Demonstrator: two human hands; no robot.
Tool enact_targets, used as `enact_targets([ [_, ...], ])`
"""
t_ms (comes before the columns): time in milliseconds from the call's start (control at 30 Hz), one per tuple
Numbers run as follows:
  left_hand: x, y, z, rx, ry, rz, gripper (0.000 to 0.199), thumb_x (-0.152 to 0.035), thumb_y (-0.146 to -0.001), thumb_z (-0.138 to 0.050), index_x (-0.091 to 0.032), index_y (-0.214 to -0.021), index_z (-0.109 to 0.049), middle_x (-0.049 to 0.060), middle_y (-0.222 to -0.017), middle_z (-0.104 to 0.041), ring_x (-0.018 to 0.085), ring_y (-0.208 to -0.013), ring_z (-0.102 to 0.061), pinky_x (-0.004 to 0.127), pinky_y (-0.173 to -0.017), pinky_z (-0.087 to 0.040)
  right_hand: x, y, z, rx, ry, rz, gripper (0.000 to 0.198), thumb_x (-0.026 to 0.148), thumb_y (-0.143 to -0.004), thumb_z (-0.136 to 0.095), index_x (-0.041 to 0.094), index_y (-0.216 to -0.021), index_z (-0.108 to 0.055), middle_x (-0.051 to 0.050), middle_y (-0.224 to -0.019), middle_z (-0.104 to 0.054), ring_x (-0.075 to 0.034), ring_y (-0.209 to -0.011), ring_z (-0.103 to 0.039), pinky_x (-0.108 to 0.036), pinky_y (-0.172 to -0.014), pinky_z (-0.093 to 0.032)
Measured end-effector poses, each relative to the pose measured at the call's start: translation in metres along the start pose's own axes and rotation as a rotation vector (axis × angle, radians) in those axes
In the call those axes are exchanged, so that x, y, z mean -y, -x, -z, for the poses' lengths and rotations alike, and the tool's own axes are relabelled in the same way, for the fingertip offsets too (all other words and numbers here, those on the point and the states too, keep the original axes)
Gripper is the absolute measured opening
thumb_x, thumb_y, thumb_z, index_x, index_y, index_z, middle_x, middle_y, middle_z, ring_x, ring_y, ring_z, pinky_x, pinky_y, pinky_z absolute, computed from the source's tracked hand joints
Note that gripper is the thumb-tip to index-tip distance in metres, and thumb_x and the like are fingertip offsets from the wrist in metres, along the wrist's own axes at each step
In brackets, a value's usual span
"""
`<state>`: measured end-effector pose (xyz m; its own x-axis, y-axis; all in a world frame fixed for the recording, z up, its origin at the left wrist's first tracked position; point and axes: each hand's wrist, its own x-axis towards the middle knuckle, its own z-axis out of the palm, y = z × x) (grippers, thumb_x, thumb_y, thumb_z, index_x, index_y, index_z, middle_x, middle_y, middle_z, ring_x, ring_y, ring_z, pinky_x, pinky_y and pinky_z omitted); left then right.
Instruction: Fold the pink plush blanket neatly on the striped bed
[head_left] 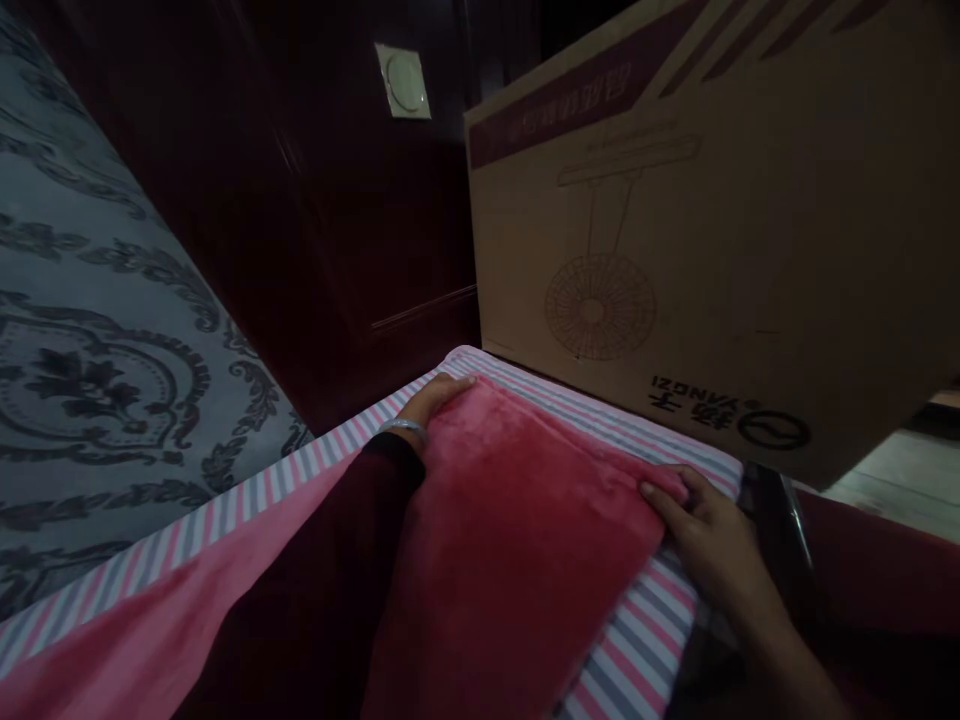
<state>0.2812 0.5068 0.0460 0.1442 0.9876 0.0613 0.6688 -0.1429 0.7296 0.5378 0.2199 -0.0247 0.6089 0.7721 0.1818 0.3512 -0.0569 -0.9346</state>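
Observation:
A red plush blanket [525, 500] lies over a striped sheet in pink, grey and white [637, 640]. My left hand [439, 395], with a silver bangle at the wrist, is closed on the blanket's far left corner; some of its fingers are hidden. At the far right corner, my right hand [701, 515] pinches the blanket's edge between thumb and fingers. A slightly bunched fold runs along the far edge between both hands. More pink-red fabric [187, 620] lies flat to the left of my left arm.
A large cardboard box [720, 260] with a fan drawing stands just beyond the striped edge. Dark red wood panelling [315, 230] carries a square white wall plate [403, 82]. Patterned grey wallpaper [112, 350] borders the left side.

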Motion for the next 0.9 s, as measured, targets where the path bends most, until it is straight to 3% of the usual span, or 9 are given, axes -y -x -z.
enact_targets([
  [167, -0.037, -0.023, -0.005, -0.151, 0.026, -0.097, 0.016, -0.03, -0.084, -0.068, -0.014, -0.087, -0.07, 0.007, -0.085, -0.071, 0.02, -0.083, -0.066, 0.03, -0.076, -0.051, 0.016, -0.014, 0.005, -0.107, -0.23, -0.049, 0.031, 0.049, -0.069, -0.063, 0.025, -0.09, -0.065, -0.005, -0.081, -0.07, -0.023, -0.072, -0.065, -0.031, -0.059, -0.052],
  [333, -0.071, -0.043, -0.006, -0.239, -0.073, -0.163, 0.017, -0.029, -0.09, -0.061, -0.019, -0.1, -0.07, 0.008, -0.107, -0.073, 0.021, -0.1, -0.065, 0.029, -0.086, -0.048, 0.009, -0.051, 0.01, -0.227, -0.187, -0.064, 0.029, 0.044, -0.069, -0.063, 0.024, -0.091, -0.065, -0.005, -0.079, -0.069, -0.023, -0.07, -0.064, -0.032, -0.062, -0.051],
  [500, -0.042, -0.04, -0.042, -0.176, -0.222, -0.07, 0.016, -0.026, -0.09, -0.06, -0.017, -0.097, -0.071, 0.014, -0.11, -0.073, 0.029, -0.109, -0.066, 0.035, -0.089, -0.047, -0.012, -0.065, 0.001, -0.168, 0.128, -0.12, 0.022, 0.044, -0.066, -0.061, 0.026, -0.078, -0.065, -0.003, -0.054, -0.06, -0.025, -0.055, -0.058, -0.034, -0.054, -0.042],
  [633, -0.019, -0.044, -0.062, -0.134, -0.291, -0.021, 0.022, -0.029, -0.092, -0.058, -0.015, -0.104, -0.07, 0.019, -0.116, -0.071, 0.033, -0.115, -0.064, 0.039, -0.094, -0.047, -0.015, -0.062, 0.001, -0.137, 0.169, -0.059, 0.022, 0.045, -0.07, -0.059, 0.026, -0.08, -0.066, -0.003, -0.052, -0.06, -0.024, -0.053, -0.059, -0.033, -0.052, -0.04],
  [767, -0.022, -0.052, -0.049, -0.049, -0.296, -0.03, 0.032, -0.037, -0.092, -0.061, -0.013, -0.112, -0.068, 0.018, -0.122, -0.069, 0.028, -0.114, -0.065, 0.034, -0.095, -0.048, -0.013, -0.063, 0.001, -0.156, 0.226, -0.058, 0.024, 0.046, -0.069, -0.059, 0.025, -0.078, -0.065, -0.002, -0.052, -0.059, -0.024, -0.053, -0.057, -0.033, -0.053, -0.039],
  [900, -0.017, -0.032, -0.01, 0.022, -0.332, -0.015, 0.034, -0.04, -0.094, -0.056, -0.013, -0.108, -0.069, 0.013, -0.116, -0.072, 0.023, -0.104, -0.066, 0.029, -0.089, -0.05, -0.011, -0.063, 0.0, -0.131, 0.248, -0.093, 0.026, 0.046, -0.07, -0.057, 0.023, -0.079, -0.064, -0.003, -0.056, -0.06, -0.025, -0.059, -0.059, -0.033, -0.057, -0.039],
])
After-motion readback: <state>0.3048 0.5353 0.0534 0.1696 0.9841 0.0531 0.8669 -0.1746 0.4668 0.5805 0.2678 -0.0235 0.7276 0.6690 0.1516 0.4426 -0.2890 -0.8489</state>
